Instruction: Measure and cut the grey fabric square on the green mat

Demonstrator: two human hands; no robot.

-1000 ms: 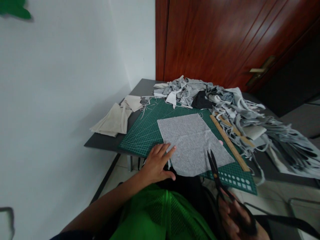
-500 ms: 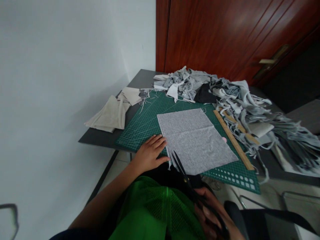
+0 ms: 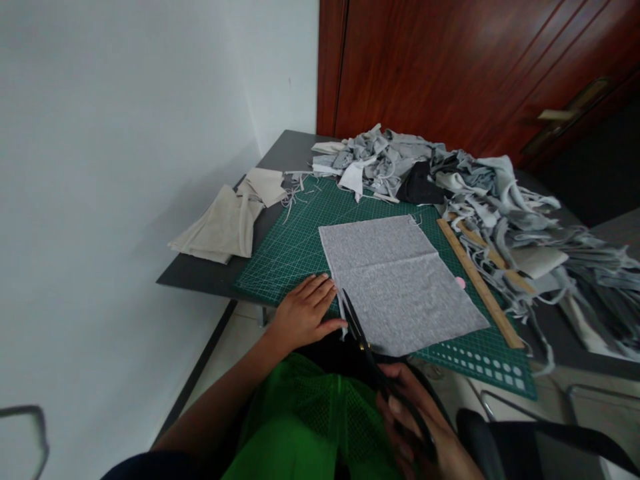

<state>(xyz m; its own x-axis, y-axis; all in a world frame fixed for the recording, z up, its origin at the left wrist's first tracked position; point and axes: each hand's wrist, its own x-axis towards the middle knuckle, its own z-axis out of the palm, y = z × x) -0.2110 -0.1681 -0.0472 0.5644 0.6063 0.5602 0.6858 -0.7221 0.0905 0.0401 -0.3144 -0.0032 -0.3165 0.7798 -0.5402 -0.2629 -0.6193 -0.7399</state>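
Observation:
A grey square of fabric [image 3: 395, 287] lies on the green cutting mat [image 3: 280, 250], its near edge hanging toward me. My left hand [image 3: 307, 313] rests flat at the fabric's left edge, fingers stretched out and touching it. My right hand [image 3: 415, 407] is wrapped round the handles of black scissors [image 3: 367, 353]. The blades point up and away, lying along the fabric's lower left edge, where a narrow strip hangs beside my left thumb. Whether the blades are fully closed is hard to make out.
Cream cloth [image 3: 225, 223] lies on the dark table [image 3: 187, 275] at left. Heaped grey scraps [image 3: 395, 157] run along the back and right. A wooden ruler [image 3: 480, 283] borders the fabric on the right. Behind stand a white wall and a reddish wooden door [image 3: 425, 67].
The scissors have moved slightly up and left along the fabric's edge, and their blades look closer together. My left hand stays at the edge. The whole view has shifted a little.

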